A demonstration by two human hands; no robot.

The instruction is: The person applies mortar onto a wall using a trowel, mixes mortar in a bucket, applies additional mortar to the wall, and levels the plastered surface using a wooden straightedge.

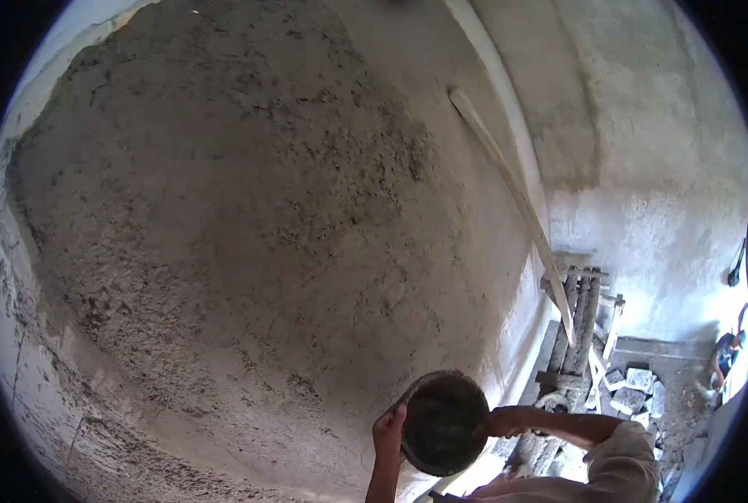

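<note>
A round dark pan point(445, 375) is held up close to the wall at the lower middle. Dark grey material, which looks like mortar, covers its inside. My left hand point(388, 427) is closed on the pan's left rim, with the thumb up at the edge. At the opposite rim, my right hand point(496, 422) grips the pan, its fingertips reaching over the inner edge and hard to make out. Behind the pan rises a broad wall point(248, 210) with rough, pitted wet plaster, smoother toward its right side.
A long wooden board point(516, 189) leans along the wall's right side. Its lower end meets a scaffold of rough poles point(579, 323). Broken blocks point(638, 381) lie on the floor below. A person point(726, 356) is at the bright opening on the far right.
</note>
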